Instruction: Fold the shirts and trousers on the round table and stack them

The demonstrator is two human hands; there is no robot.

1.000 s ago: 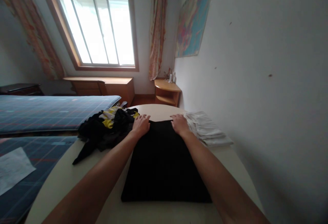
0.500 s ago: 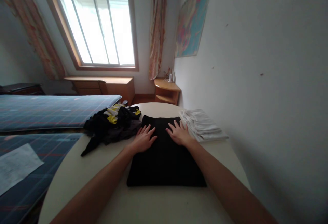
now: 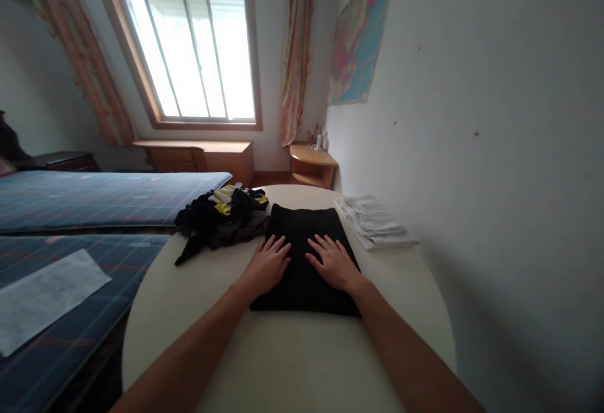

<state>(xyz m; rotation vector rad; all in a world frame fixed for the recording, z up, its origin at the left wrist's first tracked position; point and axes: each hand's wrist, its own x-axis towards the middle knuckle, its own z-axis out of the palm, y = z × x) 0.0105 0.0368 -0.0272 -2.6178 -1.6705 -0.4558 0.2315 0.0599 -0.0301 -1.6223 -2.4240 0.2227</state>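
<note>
On the head cam, we've got our left hand (image 3: 268,266) splayed open at 9 o'clock on the black cloth (image 3: 298,268), right hand (image 3: 334,265) likewise at 3. Cloth's lying flat mid-way across our bench (image 3: 283,362), messy clothes pile (image 3: 224,218) at its 10, white stack (image 3: 375,224) at 2.

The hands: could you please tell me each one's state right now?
Left hand: open, palm down on the black cloth.
Right hand: open, also palm down on it.

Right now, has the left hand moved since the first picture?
Yes: the left hand has moved back toward the person, farther from the far rim of the table.
</note>
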